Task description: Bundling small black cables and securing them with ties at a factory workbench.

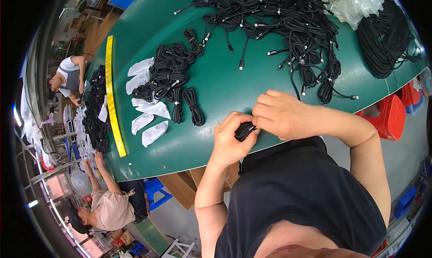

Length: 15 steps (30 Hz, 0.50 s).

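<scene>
A coiled black cable (pixel 245 131) is held close to the table's near edge, in front of my body. Fingers and thumb of my left hand (pixel 229 138) wrap round the coil. My right hand (pixel 280 116) pinches at the coil's right end; its fingertips partly hide what they grip. Left of my hands, a bundled black cable (pixel 193 106) lies beside a pile of coiled cables (pixel 171 66). Several small white bags (pixel 155 133) lie along that pile's left side.
A large heap of black cables (pixel 288 15) with metal plugs covers the far side of the green table (pixel 216 89). At the right are a thick cable bunch (pixel 382 44) and clear plastic bags (pixel 353 6). Yellow tape (pixel 114 96) crosses the left. Two people work beyond; red stools (pixel 389 118) stand right.
</scene>
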Available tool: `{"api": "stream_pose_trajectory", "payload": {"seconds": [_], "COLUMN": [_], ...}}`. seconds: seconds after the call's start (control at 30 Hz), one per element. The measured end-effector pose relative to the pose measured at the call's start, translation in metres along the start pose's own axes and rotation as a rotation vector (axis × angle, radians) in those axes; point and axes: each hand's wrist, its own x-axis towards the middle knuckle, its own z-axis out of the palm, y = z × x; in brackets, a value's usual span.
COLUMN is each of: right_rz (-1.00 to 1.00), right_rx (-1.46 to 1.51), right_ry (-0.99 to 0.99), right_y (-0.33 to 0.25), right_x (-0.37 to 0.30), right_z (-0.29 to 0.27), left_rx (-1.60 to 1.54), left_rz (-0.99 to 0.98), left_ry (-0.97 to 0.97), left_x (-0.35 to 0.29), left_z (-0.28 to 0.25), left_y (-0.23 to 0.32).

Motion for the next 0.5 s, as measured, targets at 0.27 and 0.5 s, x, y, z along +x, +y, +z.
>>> {"api": "stream_pose_trajectory", "payload": {"seconds": [0.27,0.5], "right_rz": [0.199,0.276], "right_rx": [0.098,0.045], "right_ry": [0.064,0.116], "right_y": [0.006,0.000], "right_x": [-0.006,-0.001], "right_z": [-0.014,-0.018], "left_rx": [-0.093,-0.248], "left_rz": [-0.112,-0.037], "left_ry": [0.091,0.046], "left_x": [-0.004,-0.001], "left_z": [-0.006,-0.002], "left_y": [-0.011,-0.012]}}
